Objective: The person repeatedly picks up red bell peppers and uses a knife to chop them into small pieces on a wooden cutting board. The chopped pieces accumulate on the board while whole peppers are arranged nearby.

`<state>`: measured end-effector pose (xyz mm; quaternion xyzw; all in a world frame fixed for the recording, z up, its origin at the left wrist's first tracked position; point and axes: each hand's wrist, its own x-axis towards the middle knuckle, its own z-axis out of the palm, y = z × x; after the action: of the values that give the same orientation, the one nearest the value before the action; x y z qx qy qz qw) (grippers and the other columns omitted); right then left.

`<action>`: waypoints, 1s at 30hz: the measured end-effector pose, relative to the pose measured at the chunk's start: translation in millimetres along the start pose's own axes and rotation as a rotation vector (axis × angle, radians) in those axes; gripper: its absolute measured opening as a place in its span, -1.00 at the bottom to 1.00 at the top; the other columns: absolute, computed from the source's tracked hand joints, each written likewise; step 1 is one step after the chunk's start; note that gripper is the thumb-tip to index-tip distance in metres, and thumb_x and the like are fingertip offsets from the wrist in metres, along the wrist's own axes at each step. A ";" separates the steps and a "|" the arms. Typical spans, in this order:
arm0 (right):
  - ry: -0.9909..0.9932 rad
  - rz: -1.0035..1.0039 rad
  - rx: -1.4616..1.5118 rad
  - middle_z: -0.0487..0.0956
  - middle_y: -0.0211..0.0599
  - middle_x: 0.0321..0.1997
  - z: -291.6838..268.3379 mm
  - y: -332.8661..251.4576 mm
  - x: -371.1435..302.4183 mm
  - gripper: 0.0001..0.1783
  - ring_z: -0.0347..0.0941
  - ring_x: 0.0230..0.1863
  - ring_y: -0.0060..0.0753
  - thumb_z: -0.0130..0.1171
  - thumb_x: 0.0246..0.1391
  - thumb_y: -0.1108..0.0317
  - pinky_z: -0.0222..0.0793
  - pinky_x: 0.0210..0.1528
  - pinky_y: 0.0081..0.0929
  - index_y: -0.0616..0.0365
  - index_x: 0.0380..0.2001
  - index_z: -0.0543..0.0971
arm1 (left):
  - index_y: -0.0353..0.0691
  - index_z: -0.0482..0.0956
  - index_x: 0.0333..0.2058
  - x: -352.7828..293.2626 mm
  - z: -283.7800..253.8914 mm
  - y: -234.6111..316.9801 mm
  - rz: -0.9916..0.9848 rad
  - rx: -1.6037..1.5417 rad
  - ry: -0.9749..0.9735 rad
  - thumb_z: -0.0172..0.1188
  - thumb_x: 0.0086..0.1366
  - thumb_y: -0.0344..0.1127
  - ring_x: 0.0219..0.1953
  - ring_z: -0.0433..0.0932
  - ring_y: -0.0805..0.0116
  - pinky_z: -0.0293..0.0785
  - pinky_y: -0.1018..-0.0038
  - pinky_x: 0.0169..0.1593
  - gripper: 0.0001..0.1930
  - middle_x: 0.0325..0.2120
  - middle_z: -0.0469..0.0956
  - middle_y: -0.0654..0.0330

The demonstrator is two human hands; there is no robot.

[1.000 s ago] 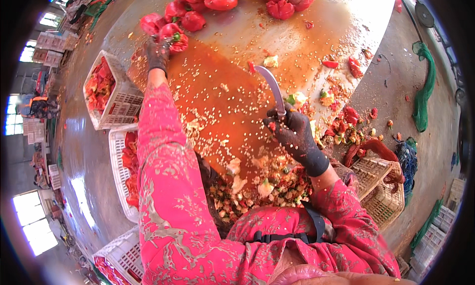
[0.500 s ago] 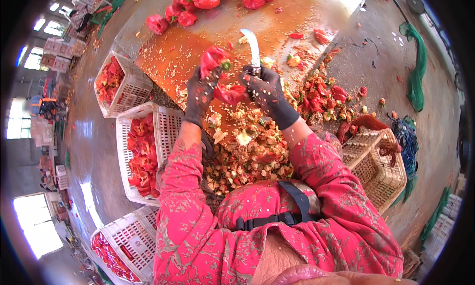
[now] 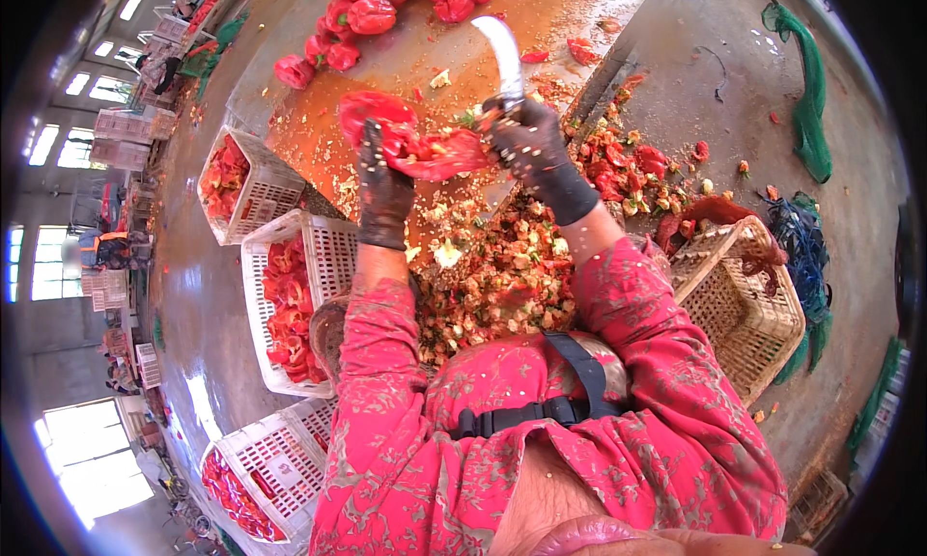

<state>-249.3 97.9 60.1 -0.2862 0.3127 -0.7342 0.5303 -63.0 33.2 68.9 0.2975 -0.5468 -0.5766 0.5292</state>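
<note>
My left hand [image 3: 386,197], in a dark wet glove, is closed on a red bell pepper [image 3: 435,156] that is split open and spread wide, its pale inside showing. My right hand [image 3: 539,149], gloved too, grips a knife [image 3: 503,56] with a curved blade pointing up and away. The fingers of that hand are against the pepper's right end. A bit of green, perhaps the stem, shows beside them. Seeds stick to both gloves. Beneath my hands lies a heap of pepper cores and seeds [image 3: 502,286], close to my body.
Whole red peppers [image 3: 372,15] sit at the far side of the seed-strewn metal table [image 3: 541,15]. White crates [image 3: 333,257] of cut red peppers stand at my left. To the right are more scraps [image 3: 628,170], a dirty crate [image 3: 748,310] and green netting [image 3: 813,102].
The pepper has been opened out wider and lifted away from me. My right hand has come in against its right end, and the knife has moved slightly up and right.
</note>
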 end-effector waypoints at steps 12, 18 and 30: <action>0.308 -0.074 0.091 0.49 -0.43 -0.55 -37.2 -65.9 -14.9 -0.80 0.40 -0.67 -0.59 0.17 -0.05 0.36 0.24 -0.72 -0.71 0.14 -0.32 0.46 | -0.26 0.41 -0.06 109.5 15.0 -85.0 -0.124 1.386 -0.292 0.19 -0.02 0.16 -0.23 0.51 0.00 0.40 0.18 -0.14 -0.33 -0.22 0.52 -0.06; 0.289 -0.111 0.170 0.51 -0.36 -0.46 -50.6 -72.4 -26.7 -0.76 0.43 -0.61 -0.56 0.13 -0.02 0.34 0.27 -0.72 -0.70 0.13 -0.24 0.44 | -0.17 0.45 -0.19 127.8 54.6 -36.4 -0.155 0.170 -0.071 0.06 0.15 -0.01 -0.42 0.47 0.29 0.43 0.37 -0.34 -0.62 -0.39 0.53 0.18; 0.221 -0.072 0.156 0.48 -0.33 -0.55 -44.7 -73.0 -29.1 -0.75 0.40 -0.63 -0.53 0.10 0.01 0.31 0.29 -0.68 -0.67 0.17 -0.24 0.44 | -0.27 0.38 -0.12 94.8 -20.5 -76.7 -0.409 -0.069 -0.043 0.22 0.10 -0.05 -0.24 0.49 0.27 0.44 0.39 -0.13 -0.51 -0.26 0.49 0.08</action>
<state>-318.7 150.3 84.6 -0.1726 0.3007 -0.8019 0.4865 -90.9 -74.1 14.1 0.3715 -0.4664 -0.6965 0.3991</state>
